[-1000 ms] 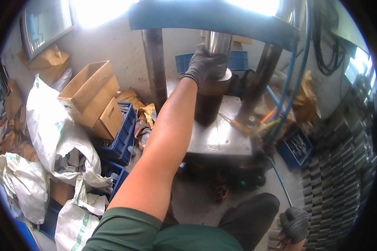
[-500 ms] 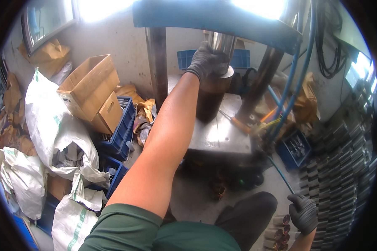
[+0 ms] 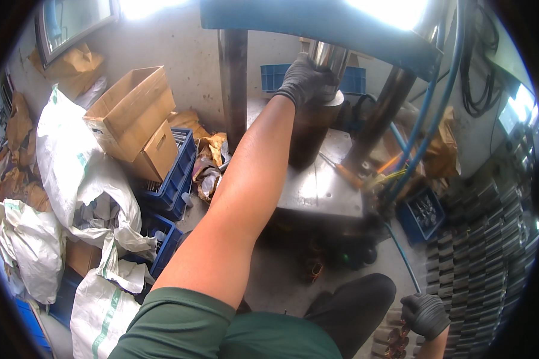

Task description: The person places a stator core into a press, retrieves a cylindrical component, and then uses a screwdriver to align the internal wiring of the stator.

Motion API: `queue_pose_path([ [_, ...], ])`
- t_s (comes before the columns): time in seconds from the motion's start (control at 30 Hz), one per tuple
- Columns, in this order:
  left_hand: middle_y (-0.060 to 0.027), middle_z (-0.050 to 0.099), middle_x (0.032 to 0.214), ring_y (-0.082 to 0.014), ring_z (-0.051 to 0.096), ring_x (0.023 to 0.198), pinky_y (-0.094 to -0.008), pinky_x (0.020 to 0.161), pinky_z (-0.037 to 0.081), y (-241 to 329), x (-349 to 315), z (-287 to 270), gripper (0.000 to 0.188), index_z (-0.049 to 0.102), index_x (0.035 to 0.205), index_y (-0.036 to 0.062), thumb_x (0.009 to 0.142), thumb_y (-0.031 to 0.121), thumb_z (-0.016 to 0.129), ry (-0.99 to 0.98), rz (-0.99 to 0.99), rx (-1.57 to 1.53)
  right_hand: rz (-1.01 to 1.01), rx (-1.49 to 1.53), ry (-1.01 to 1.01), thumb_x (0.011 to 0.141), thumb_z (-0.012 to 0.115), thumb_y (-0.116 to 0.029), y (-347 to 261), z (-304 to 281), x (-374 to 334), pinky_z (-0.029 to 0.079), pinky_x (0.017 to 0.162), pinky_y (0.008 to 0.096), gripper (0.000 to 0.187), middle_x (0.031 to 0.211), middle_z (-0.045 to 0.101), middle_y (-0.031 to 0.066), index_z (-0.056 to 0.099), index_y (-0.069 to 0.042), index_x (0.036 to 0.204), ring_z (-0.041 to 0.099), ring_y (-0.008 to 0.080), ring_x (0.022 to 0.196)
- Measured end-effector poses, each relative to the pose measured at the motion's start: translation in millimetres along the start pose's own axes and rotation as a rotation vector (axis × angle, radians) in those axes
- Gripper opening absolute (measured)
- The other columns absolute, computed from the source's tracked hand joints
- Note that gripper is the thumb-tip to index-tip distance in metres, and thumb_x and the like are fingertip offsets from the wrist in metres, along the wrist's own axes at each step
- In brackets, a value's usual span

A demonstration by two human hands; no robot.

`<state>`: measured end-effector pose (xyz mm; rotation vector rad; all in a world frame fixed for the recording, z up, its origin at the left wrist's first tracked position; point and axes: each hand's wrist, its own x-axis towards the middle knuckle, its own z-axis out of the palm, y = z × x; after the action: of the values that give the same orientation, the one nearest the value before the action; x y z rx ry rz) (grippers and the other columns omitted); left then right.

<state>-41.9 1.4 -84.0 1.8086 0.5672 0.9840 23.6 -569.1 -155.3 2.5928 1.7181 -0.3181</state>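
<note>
My left hand (image 3: 308, 81), in a dark grey glove, reaches far forward under the blue crossbeam (image 3: 317, 36) of a press. Its fingers curl round a shiny metal cylinder (image 3: 336, 60), their tips partly hidden. Below it a dark round block (image 3: 308, 137), with a pale rim at its top, stands on the steel bed plate (image 3: 332, 194). At the lower right, my gloved right hand (image 3: 425, 315) is closed on the end of a thin blue-green lever (image 3: 404, 257), which runs up toward the press.
Dark posts (image 3: 233, 78) flank the block, and blue hoses (image 3: 428, 113) hang at the right. Cardboard boxes (image 3: 132, 113), blue crates (image 3: 182, 179) and white sacks (image 3: 81, 173) crowd the left. Stacked metal parts (image 3: 485, 251) line the right; a small blue bin (image 3: 422, 215) sits beside them.
My right hand and the lever's end have moved slightly down and left. My left hand stays at the metal cylinder, while the whole view has shifted a little.
</note>
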Motion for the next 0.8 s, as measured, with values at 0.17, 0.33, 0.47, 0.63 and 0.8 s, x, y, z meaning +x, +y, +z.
queue_pose_path([
  [0.17,-0.0161,0.071,0.101,-0.0251,0.069,0.097,-0.0377,0.091,0.053,-1.5,3.9,5.5,0.062,0.062,0.109,0.0013,0.062,0.025,0.095,0.017,-0.011,-0.011,0.036,0.052,0.167,0.080,0.065,-0.015,4.8,-1.8,-1.8,0.054,0.071,0.0470,0.020,0.081,0.070,0.0191,0.072,-0.005,0.096,0.069,0.0392,0.077],
  [0.33,-0.0168,0.072,0.101,-0.0256,0.070,0.099,-0.0376,0.092,0.053,-11.6,10.7,5.1,0.063,0.063,0.108,0.0006,0.060,0.024,0.095,0.058,-0.001,0.023,0.030,0.125,0.368,0.081,0.061,-0.001,-2.5,-2.3,5.2,0.053,0.070,0.0466,0.018,0.083,0.068,0.0224,0.070,-0.003,0.096,0.068,0.0399,0.077],
  [0.47,-0.0165,0.073,0.103,-0.0253,0.070,0.100,-0.0371,0.092,0.053,-18.4,17.3,5.8,0.062,0.064,0.108,0.0005,0.059,0.024,0.095,0.075,0.027,0.036,0.014,0.087,0.341,0.082,0.060,0.000,-7.3,-8.3,4.7,0.054,0.071,0.0435,0.018,0.084,0.069,0.0224,0.070,-0.001,0.096,0.070,0.0388,0.079],
  [0.63,-0.0161,0.073,0.102,-0.0249,0.070,0.099,-0.0368,0.092,0.054,-22.0,19.6,8.7,0.060,0.064,0.107,0.0001,0.060,0.022,0.095,0.098,0.044,0.047,0.018,0.133,0.133,0.081,0.059,0.000,-1.3,-6.3,1.2,0.054,0.072,0.0432,0.021,0.085,0.069,0.0222,0.070,-0.001,0.099,0.069,0.0391,0.080],
  [0.8,-0.0162,0.073,0.100,-0.0243,0.070,0.098,-0.0368,0.091,0.054,-18.2,18.3,6.9,0.057,0.066,0.103,0.0002,0.060,0.023,0.095,0.075,0.035,0.043,0.102,0.274,0.362,0.081,0.060,0.000,-2.4,-11.9,7.3,0.053,0.075,0.0446,0.022,0.087,0.069,0.0229,0.069,0.000,0.100,0.068,0.0399,0.081],
])
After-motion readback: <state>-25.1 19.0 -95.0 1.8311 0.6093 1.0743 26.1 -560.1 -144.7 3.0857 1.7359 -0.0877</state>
